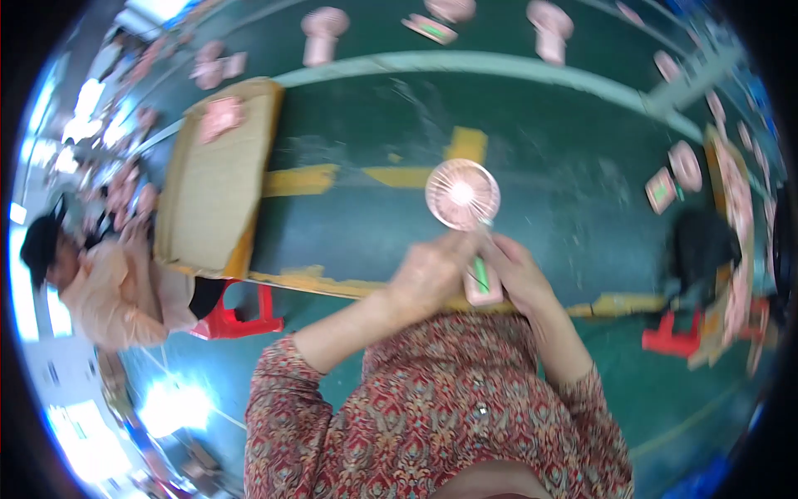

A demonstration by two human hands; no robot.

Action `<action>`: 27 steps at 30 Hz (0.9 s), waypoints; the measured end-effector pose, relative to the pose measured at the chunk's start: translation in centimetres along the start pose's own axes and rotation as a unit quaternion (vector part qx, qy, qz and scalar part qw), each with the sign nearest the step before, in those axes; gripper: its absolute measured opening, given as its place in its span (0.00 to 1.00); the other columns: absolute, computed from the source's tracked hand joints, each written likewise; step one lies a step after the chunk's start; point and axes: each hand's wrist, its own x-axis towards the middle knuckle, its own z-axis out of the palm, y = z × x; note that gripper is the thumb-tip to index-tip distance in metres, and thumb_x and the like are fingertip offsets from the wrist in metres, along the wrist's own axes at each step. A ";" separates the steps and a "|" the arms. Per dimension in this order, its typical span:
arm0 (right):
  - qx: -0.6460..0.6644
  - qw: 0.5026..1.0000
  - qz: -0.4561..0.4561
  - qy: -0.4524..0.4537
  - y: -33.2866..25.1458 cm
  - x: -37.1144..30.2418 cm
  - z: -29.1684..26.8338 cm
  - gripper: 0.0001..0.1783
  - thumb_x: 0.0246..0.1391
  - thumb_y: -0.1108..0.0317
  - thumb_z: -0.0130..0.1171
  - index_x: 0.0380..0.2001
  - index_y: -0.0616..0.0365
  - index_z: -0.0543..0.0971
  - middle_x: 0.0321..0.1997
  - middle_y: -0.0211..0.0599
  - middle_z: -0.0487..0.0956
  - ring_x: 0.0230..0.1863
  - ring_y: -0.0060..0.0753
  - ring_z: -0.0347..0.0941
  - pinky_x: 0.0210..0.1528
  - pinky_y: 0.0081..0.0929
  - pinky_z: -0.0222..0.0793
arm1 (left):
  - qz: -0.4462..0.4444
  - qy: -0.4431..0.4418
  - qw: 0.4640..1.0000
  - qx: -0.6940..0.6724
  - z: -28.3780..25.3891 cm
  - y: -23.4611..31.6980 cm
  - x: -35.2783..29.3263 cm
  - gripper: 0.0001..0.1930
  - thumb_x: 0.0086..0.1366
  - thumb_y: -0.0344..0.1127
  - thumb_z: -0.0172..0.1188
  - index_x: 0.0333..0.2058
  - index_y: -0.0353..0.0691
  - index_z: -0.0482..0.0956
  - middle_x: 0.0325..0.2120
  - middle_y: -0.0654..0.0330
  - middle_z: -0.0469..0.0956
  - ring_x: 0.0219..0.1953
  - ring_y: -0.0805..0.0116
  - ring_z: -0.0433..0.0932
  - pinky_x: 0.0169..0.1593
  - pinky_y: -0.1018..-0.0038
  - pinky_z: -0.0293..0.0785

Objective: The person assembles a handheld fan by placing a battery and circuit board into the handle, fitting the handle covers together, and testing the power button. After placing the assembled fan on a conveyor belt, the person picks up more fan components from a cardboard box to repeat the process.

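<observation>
A pink handheld fan lies over the near part of the green table, its round grille pointing away from me. Its short handle shows a green part, apparently a circuit board, in the opened body. From the left, my left hand closes its fingers at the neck below the grille. My right hand grips the same neck and handle from the right side. The fingertips of both hands meet there, and what lies between them is partly hidden.
A cardboard tray holding a pink piece stands at left. Another fan with its handle opened lies at right near a black object. More fans sit beyond the pale rail. A person sits at far left.
</observation>
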 end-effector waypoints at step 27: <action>0.098 0.994 0.018 0.052 -1.6 -0.4 0.8 0.18 0.60 0.66 0.48 0.47 0.69 0.69 0.44 0.54 0.76 0.44 0.44 0.76 0.46 0.36 0.76 | -0.364 0.026 0.829 0.423 -23.8 -35.4 -2.5 0.20 0.48 0.27 0.61 0.43 0.45 0.74 0.45 0.57 0.72 0.50 0.57 0.72 0.50 0.59 0.68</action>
